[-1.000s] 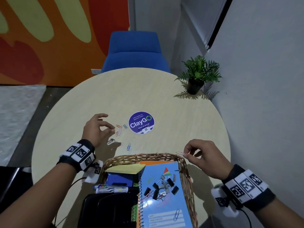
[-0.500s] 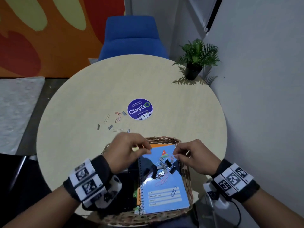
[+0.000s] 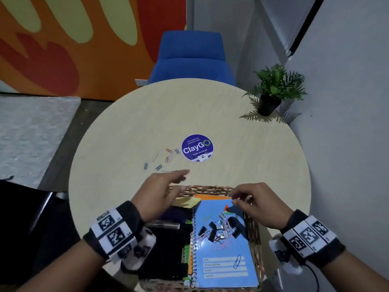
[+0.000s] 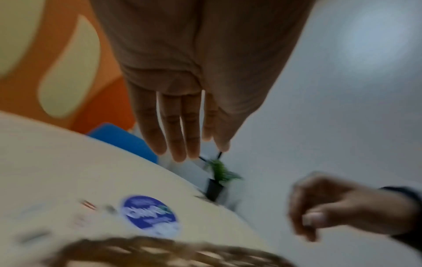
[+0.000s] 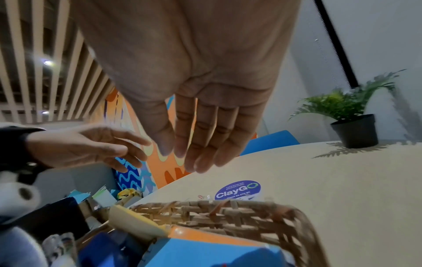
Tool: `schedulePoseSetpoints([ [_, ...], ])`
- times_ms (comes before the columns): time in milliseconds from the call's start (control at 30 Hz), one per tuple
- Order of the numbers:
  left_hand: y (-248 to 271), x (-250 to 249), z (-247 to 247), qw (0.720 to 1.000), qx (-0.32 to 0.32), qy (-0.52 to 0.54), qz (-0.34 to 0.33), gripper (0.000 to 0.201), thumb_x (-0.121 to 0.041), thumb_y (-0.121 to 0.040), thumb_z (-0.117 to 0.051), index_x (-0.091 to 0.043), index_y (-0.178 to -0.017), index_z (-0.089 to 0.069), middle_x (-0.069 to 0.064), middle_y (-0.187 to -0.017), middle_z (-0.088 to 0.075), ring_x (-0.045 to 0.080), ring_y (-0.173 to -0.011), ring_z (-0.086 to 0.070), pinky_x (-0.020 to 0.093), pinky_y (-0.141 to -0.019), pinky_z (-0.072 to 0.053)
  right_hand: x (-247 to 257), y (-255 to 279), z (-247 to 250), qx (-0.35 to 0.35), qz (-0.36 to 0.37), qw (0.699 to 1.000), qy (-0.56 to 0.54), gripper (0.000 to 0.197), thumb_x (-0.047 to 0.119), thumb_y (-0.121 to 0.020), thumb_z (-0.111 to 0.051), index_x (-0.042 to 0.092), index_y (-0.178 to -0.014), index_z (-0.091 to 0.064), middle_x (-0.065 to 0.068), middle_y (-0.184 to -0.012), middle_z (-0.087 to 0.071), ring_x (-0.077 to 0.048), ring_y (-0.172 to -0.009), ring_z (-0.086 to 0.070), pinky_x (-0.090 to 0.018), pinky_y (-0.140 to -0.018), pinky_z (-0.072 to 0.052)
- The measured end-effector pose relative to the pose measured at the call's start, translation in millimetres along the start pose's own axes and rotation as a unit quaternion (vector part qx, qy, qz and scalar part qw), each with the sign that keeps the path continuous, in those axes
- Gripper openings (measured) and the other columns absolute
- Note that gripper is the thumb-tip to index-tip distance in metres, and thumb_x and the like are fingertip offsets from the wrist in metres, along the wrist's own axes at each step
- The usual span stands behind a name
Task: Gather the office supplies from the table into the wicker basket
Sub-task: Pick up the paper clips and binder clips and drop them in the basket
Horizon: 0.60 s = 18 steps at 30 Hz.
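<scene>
The wicker basket (image 3: 206, 189) stands at the table's near edge, with a blue notebook (image 3: 223, 260) lying in it. Black binder clips (image 3: 216, 228) and paper clips are scattered on the notebook's cover. Loose paper clips (image 3: 168, 155) and small staple strips (image 3: 159, 167) lie on the table beyond the basket. My left hand (image 3: 184, 179) hovers over the basket's far rim, its fingers straight (image 4: 187, 153) and holding nothing. My right hand (image 3: 234, 198) hangs above the basket's far right corner, fingers relaxed (image 5: 189, 160) and empty.
A round purple ClayGo sticker (image 3: 197, 147) marks the table's middle. A potted plant (image 3: 271, 95) stands at the far right by the grey wall. A blue chair (image 3: 191, 57) is behind the table. A yellow pad (image 3: 187, 202) and dark items fill the basket's left side.
Both hands came from the table to the basket. The right hand no longer pinches a clip. The left hand has opened and now stretches out past the far rim.
</scene>
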<state>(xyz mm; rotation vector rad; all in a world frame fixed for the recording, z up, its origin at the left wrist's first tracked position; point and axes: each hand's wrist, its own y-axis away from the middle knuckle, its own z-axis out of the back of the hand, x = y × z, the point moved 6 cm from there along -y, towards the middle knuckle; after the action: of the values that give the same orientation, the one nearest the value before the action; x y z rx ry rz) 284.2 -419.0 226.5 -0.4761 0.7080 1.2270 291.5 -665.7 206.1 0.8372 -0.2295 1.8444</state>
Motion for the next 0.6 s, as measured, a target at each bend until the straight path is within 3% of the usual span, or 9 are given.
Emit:
schedulePoseSetpoints([
  [67, -14, 38, 31, 0.998, -0.043, -0.014, 0.051, 0.034, -0.030, -0.087, -0.063, -0.020, -0.120, -0.063, -0.001, -0.104, -0.073, 0.009, -0.094, -0.068, 0.031, -0.087, -0.055, 15, -21, -1, 0.018, 0.010, 0.999, 0.030, 0.013, 0.029, -0.082, -0.061, 0.025, -0.092, -0.070, 0.012, -0.082, -0.071, -0.008, -0.074, -0.064, -0.039, -0.072, -0.054],
  [133, -30, 84, 56, 0.990, -0.072, -0.054, 0.110, 0.026, -0.021, -0.088, -0.064, -0.014, -0.113, -0.066, 0.004, -0.103, -0.072, 0.017, -0.087, -0.068, 0.031, -0.086, -0.053, 31, -47, -5, 0.046, 0.021, 0.995, 0.081, 0.017, 0.028, -0.085, -0.061, 0.028, -0.100, -0.069, 0.012, -0.092, -0.071, -0.010, -0.081, -0.064, -0.037, -0.076, -0.053],
  [200, -46, 125, 65, 0.980, -0.057, -0.133, 0.138, 0.025, -0.016, -0.088, -0.062, -0.014, -0.112, -0.066, 0.007, -0.110, -0.069, 0.022, -0.092, -0.066, 0.031, -0.086, -0.048, 47, -78, -13, 0.069, 0.047, 0.983, 0.163, 0.024, 0.026, -0.088, -0.057, 0.028, -0.111, -0.065, 0.010, -0.106, -0.069, -0.012, -0.093, -0.063, -0.033, -0.080, -0.050],
  [333, -68, 165, 37, 0.971, 0.076, -0.217, 0.071, 0.027, -0.014, -0.091, -0.054, -0.016, -0.115, -0.067, 0.008, -0.124, -0.058, 0.027, -0.107, -0.059, 0.032, -0.093, -0.046, 66, -135, -45, 0.118, 0.134, 0.930, 0.321, 0.032, 0.023, -0.090, -0.052, 0.025, -0.122, -0.059, 0.002, -0.122, -0.062, -0.023, -0.112, -0.057, -0.036, -0.081, -0.046],
  [433, -74, 181, 15, 0.953, 0.133, -0.270, 0.029, 0.024, -0.024, -0.091, -0.055, -0.018, -0.109, -0.070, 0.005, -0.125, -0.057, 0.026, -0.109, -0.057, 0.033, -0.091, -0.048, 67, -158, -74, 0.167, 0.183, 0.891, 0.380, 0.026, 0.027, -0.089, -0.050, 0.018, -0.104, -0.069, -0.006, -0.101, -0.067, -0.033, -0.092, -0.063, -0.039, -0.069, -0.049],
  [500, -79, 196, 8, 0.948, 0.127, -0.291, 0.008, 0.020, -0.024, -0.089, -0.057, -0.015, -0.102, -0.071, 0.000, -0.115, -0.059, 0.021, -0.101, -0.058, 0.029, -0.084, -0.049, 59, -168, -89, 0.190, 0.190, 0.871, 0.411, 0.029, 0.032, -0.088, -0.048, 0.015, -0.090, -0.071, -0.007, -0.085, -0.066, -0.035, -0.077, -0.063, -0.038, -0.063, -0.052],
  [600, -83, 218, 8, 0.929, 0.104, -0.355, -0.023, 0.017, -0.027, -0.085, -0.061, -0.015, -0.097, -0.064, -0.011, -0.080, -0.056, 0.006, -0.071, -0.051, 0.018, -0.068, -0.040, 44, -182, -105, 0.222, 0.185, 0.861, 0.418, 0.032, 0.029, -0.092, -0.043, 0.013, -0.103, -0.068, -0.009, -0.093, -0.064, -0.035, -0.084, -0.062, -0.044, -0.069, -0.054],
])
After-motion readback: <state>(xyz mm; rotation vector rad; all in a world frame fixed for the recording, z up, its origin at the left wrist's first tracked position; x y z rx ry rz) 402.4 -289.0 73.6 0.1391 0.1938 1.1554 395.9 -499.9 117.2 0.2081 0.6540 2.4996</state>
